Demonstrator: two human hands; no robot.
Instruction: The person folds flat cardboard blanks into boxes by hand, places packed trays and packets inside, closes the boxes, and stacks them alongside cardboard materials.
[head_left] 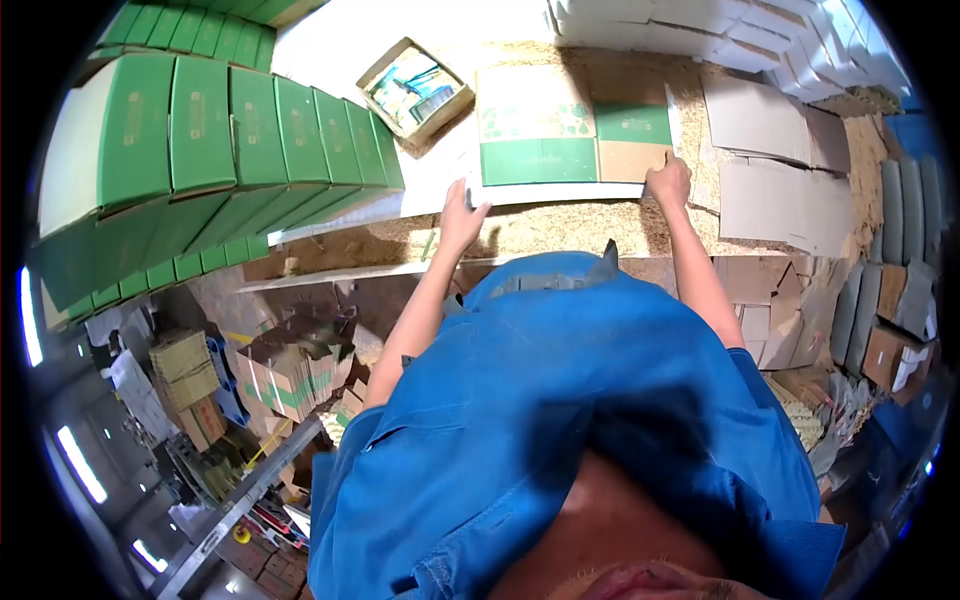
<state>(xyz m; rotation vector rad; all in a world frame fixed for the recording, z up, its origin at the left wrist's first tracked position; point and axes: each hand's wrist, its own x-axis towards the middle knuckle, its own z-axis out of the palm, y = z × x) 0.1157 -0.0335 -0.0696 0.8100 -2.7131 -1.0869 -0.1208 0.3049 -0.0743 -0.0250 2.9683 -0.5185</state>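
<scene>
A flattened carton (540, 162) with green, white and brown printed panels lies on the table in front of me. My right hand (669, 183) is at its near right corner, thumb and fingers closed around the edge. Near the carton's left corner is my left hand (462, 217), thumb and fingers apart, with nothing visible between them. Under the carton's near edge shows a strip of white sheet (560, 192). A shallow open box (443, 118) holding blue and white small items stands behind my left hand.
Green cartons (205, 125) stand in rows on the left. Plain grey-brown cardboard sheets (765, 120) lie to the right, and white stacked boxes (680, 35) rise at the back. The table's near edge (400, 268) runs before my waist. Bundled cardboard (285, 375) sits at lower left.
</scene>
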